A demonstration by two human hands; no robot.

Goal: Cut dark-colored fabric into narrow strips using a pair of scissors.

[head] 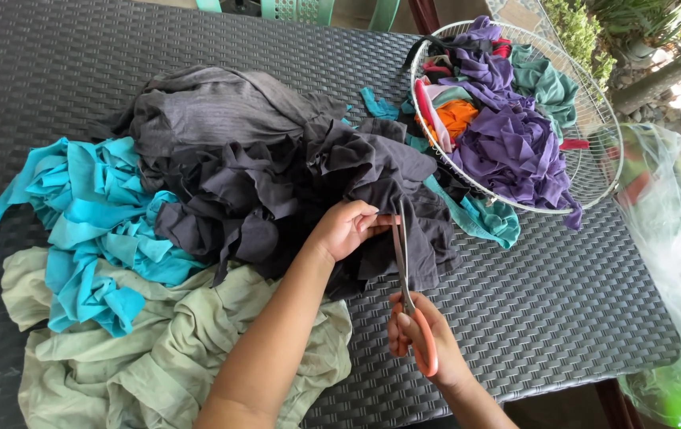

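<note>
- The left hand (346, 228) reaches in from below, forearm slanted, fingers curled and pinching the edge of the dark grey cloth (277, 179) mid-table.
- The right hand (420, 338) sits near the table's (555, 310) front edge, fingers closed through the orange handles of one pair of scissors (408, 278), blades pointing up at the cloth.
- One wire basket (594, 167) of scraps; one turquoise heap (94, 222); one pale green cloth (165, 357).

Home patio: woven table (563, 318), garden shrubs (586, 32), green chair (297, 9).
</note>
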